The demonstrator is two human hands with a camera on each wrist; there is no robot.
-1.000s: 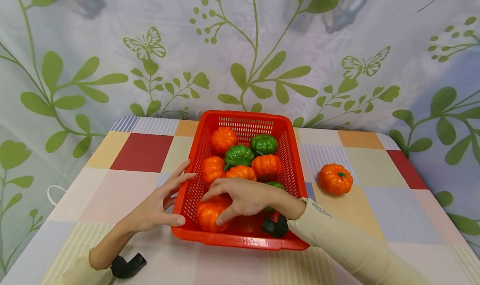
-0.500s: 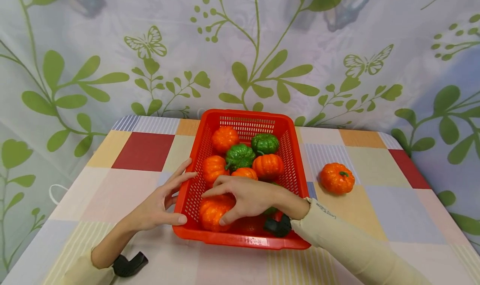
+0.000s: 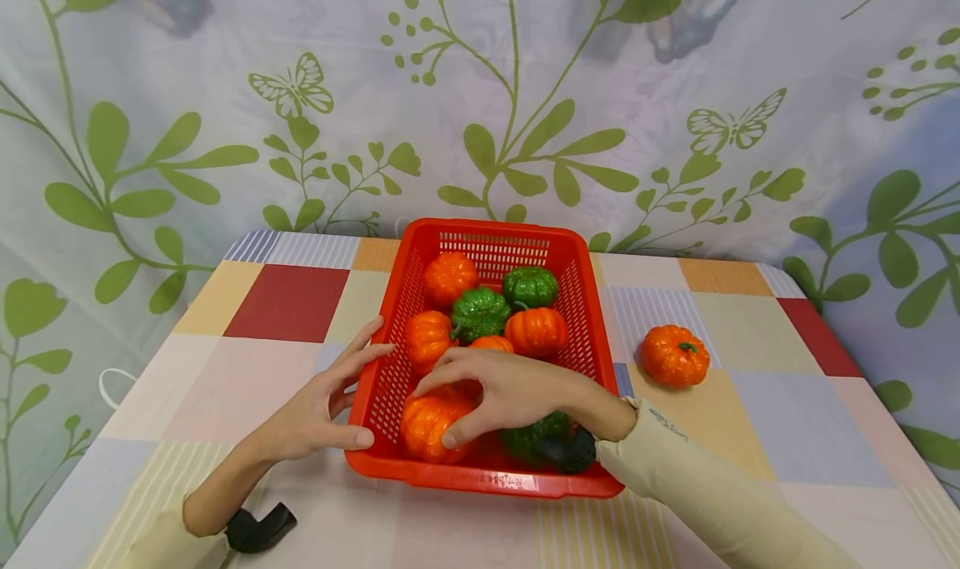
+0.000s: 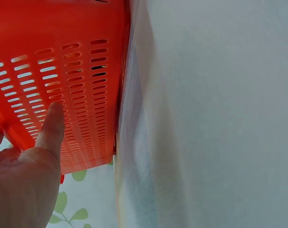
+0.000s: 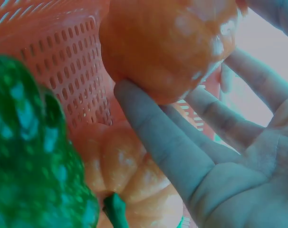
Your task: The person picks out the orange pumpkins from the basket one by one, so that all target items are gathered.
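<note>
My right hand (image 3: 506, 392) is inside the red plastic basket (image 3: 491, 479), its fingers and thumb curled about an orange pumpkin (image 3: 429, 429) in the near-left corner. In the right wrist view, the fingers bear on the side of that pumpkin (image 5: 168, 47), above another ribbed orange pumpkin (image 5: 134, 166). A shiny green pumpkin (image 3: 531, 438) lies partly hidden below my right wrist. Against the basket's left side rests my left hand (image 3: 318, 411), fingers spread along the rim. The left wrist view shows one digit straight against the slotted wall (image 4: 87, 109).
Farther back in the basket lie an orange pumpkin (image 3: 450, 278), two green ones (image 3: 481, 314) and more orange ones (image 3: 537, 332). A lone orange pumpkin (image 3: 674, 356) sits on the checked tablecloth (image 3: 780, 419) to the right. Behind the table hangs a leaf-patterned curtain (image 3: 360, 77).
The gripped orange pumpkin and my right hand have shifted slightly right. The green pumpkin under my right wrist has come nearer the basket's front. My left hand stays at the rim.
</note>
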